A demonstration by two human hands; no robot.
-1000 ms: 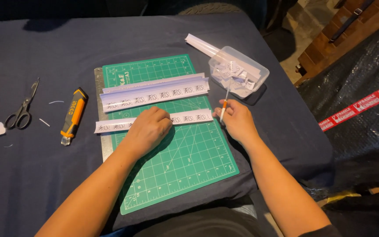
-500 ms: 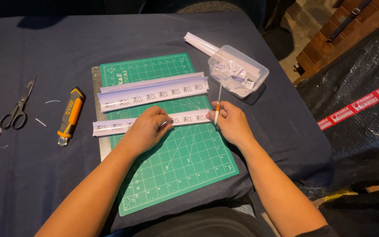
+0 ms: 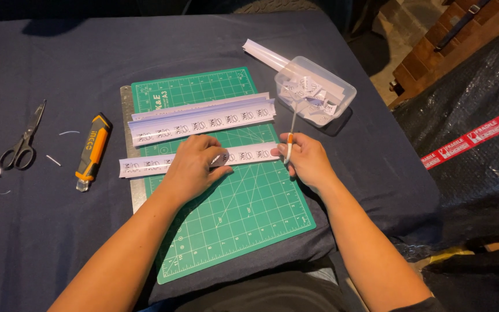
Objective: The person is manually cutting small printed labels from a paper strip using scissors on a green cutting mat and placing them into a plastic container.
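My left hand (image 3: 194, 163) lay palm down on the narrow paper strip (image 3: 244, 155), fingers loosely spread and pressing it flat against the green cutting mat (image 3: 238, 219); they gripped nothing, only held the strip in place. The strip ran crosswise over the mat, its left end reaching past the metal ruler (image 3: 137, 196) that lay along the mat's left edge, its right end close to my other hand. My right hand (image 3: 307, 159) was curled shut round a slim craft knife (image 3: 290, 136) with an orange collar, thumb and fingers pinching its shaft, the pale upper end tilted away from me toward the clear plastic tub (image 3: 342, 92). I could not tell whether its tip touched the strip. Just above the strip on the mat sat a stack of longer printed strips (image 3: 203, 118), apart from my hands. The tub stood off the mat's upper right corner, holding small cut paper pieces, with a folded white sheet (image 3: 261, 53) tucked behind it. Well to the left on the dark tablecloth (image 3: 41, 231) lay an orange utility knife (image 3: 92, 151) and a pair of scissors (image 3: 21, 147).
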